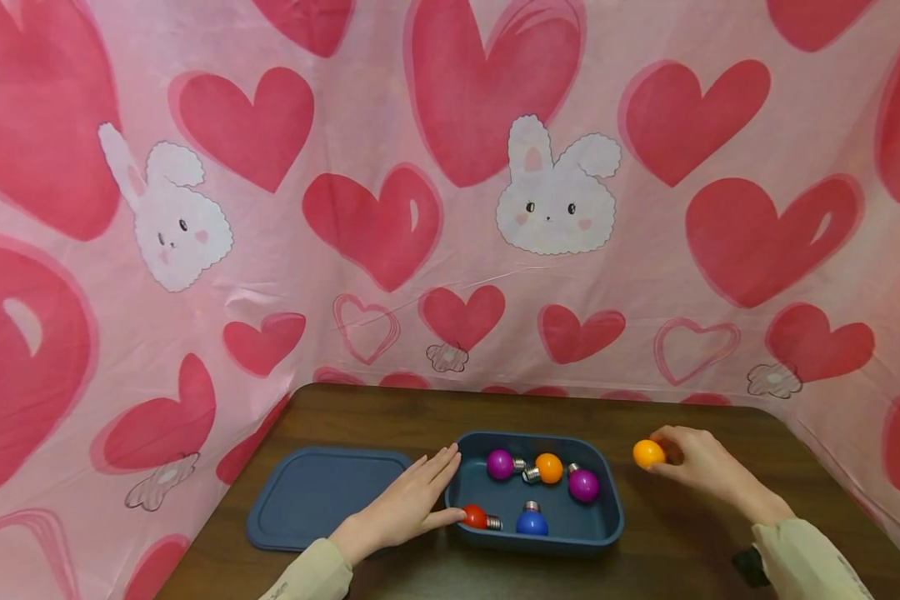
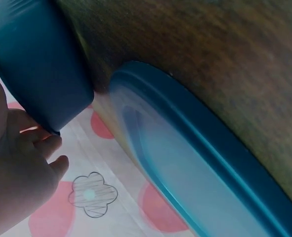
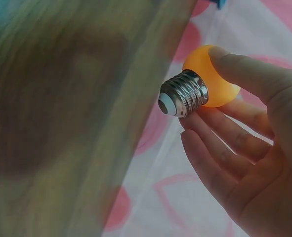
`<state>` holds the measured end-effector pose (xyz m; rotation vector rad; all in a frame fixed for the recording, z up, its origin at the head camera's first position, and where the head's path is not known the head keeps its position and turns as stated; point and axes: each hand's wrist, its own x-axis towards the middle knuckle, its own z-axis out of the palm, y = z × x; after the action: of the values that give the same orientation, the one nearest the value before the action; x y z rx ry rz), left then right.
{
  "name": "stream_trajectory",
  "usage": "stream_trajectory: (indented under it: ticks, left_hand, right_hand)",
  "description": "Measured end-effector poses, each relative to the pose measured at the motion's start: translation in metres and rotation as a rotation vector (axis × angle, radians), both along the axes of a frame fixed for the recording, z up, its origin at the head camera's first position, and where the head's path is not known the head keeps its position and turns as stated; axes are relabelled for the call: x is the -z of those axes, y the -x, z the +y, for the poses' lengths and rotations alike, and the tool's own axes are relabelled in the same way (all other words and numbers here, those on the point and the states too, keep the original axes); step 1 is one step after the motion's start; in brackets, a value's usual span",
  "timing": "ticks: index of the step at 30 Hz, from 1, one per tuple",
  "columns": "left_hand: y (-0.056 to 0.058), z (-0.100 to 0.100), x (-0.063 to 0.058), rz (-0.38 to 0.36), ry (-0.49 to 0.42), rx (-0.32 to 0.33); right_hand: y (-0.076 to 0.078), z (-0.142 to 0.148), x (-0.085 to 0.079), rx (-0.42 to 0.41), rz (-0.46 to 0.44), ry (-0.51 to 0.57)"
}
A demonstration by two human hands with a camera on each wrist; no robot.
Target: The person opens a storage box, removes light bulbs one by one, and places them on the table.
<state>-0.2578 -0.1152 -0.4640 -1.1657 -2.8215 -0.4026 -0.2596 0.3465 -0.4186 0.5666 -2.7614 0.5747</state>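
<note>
In the head view my right hand (image 1: pixel 701 458) holds an orange light bulb (image 1: pixel 648 454) above the table, right of a blue box (image 1: pixel 611 533). The right wrist view shows the thumb and fingers pinching the bulb's round globe (image 3: pixel 215 81), its metal screw base (image 3: pixel 185 94) sticking out bare. My left hand (image 1: pixel 408 500) rests at the box's left rim with fingers extended. Inside the box lie a purple bulb (image 1: pixel 499 465), another orange bulb (image 1: pixel 549 468), a second purple bulb (image 1: pixel 583 485), a red bulb (image 1: pixel 474 517) and a blue bulb (image 1: pixel 532 523).
A flat blue lid (image 1: pixel 322 496) lies on the dark wooden table (image 1: pixel 435 407), left of the box and partly behind the left hand. Pink cloth (image 1: pixel 465 267) printed with hearts and rabbits hangs behind the table and along its sides.
</note>
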Motion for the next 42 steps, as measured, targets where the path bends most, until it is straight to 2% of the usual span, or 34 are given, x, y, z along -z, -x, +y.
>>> stream_trajectory:
  ticks: [13,24,30,35,42]
  left_hand:
    - [-0.001,0.001,-0.001,-0.014,-0.013,-0.003]
    - [-0.002,0.000,0.001,-0.005,0.010,-0.009]
    - [-0.003,0.000,-0.001,-0.021,-0.001,-0.005]
    - [-0.002,0.000,-0.001,-0.005,-0.011,0.009]
    - [-0.001,0.001,0.001,0.005,-0.010,0.006]
  right_hand:
    - [0.002,0.023,0.020,0.082,-0.038,-0.050]
    - [0.004,0.034,0.035,0.091,-0.090,-0.044]
    - [0.006,0.035,0.037,0.094,-0.135,-0.039]
    - [0.009,0.035,0.035,0.115,-0.160,-0.043]
    - [0.010,0.034,0.036,0.122,-0.144,-0.063]
